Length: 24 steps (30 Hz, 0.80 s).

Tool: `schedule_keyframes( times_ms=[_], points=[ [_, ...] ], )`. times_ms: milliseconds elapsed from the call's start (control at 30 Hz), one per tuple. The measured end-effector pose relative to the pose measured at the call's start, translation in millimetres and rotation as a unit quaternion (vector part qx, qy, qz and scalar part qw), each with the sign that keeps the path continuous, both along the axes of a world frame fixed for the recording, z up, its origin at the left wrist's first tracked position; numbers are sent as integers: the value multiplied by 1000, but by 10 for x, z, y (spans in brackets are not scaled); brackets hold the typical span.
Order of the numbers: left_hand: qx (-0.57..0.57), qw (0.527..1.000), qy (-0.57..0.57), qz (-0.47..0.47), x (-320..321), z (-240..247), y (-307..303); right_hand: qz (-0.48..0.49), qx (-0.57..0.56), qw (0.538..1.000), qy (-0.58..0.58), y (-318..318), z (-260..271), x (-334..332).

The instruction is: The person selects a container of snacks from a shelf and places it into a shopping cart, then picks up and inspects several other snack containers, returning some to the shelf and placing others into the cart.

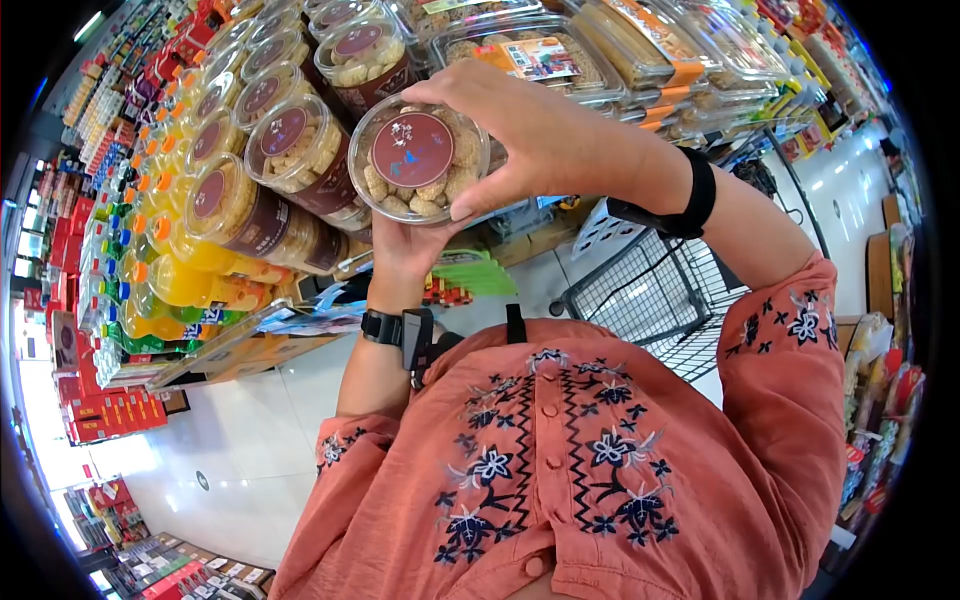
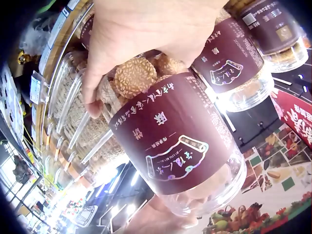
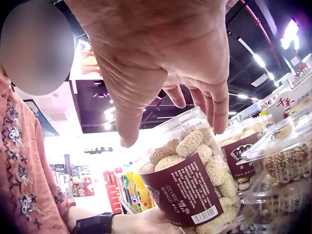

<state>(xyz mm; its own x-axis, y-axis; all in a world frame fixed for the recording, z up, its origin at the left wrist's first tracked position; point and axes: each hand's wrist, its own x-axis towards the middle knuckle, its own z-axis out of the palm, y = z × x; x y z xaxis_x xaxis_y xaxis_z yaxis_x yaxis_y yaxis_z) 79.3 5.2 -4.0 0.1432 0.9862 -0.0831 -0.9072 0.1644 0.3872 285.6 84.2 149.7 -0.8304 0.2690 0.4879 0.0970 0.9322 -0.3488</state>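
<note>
A clear plastic jar of sesame cookies (image 1: 405,150) is held up in front of the stacked goods. It has a round maroon sticker on its lid and a maroon wrapper (image 2: 170,136) around its side. My left hand (image 1: 405,250) grips the lower end of the jar, mostly hidden under it in the head view; the left wrist view, upside down, shows the left hand (image 2: 146,29) wrapped around the base. Over the lid spans my right hand (image 1: 530,135), thumb at the near rim and fingers at the far rim. In the right wrist view, whitish cookies (image 3: 187,146) show through the plastic.
Matching jars (image 1: 285,140) stand in rows just left of the held one. Behind are stacked clear boxes of baked goods (image 1: 530,60). Orange drink bottles (image 1: 180,280) line the display's left side. A shopping cart (image 1: 640,290) stands to the right.
</note>
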Motion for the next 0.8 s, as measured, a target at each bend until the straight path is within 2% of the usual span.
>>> schedule_keyframes(
  times_ms=[200, 333, 400, 667, 800],
  points=[
    [-1, 1000, -2, 11, -8, -56, 4, 10, 39, 998, 44, -37, -58, -11],
    [-17, 1000, -17, -6, -11, -50, -30, -6, 3, 999, -33, -83, 30, 55],
    [13, 999, -21, -27, 33, 19, -88, -14, -2, 999, -46, -107, 45, 76],
    [54, 997, 63, 3, 218, 104, -154, -9, 46, 997, -57, -208, 3, 76],
    [9, 1000, 14, -11, 192, 70, -138, -1, 33, 998, -46, -127, 9, -11]
  ],
)
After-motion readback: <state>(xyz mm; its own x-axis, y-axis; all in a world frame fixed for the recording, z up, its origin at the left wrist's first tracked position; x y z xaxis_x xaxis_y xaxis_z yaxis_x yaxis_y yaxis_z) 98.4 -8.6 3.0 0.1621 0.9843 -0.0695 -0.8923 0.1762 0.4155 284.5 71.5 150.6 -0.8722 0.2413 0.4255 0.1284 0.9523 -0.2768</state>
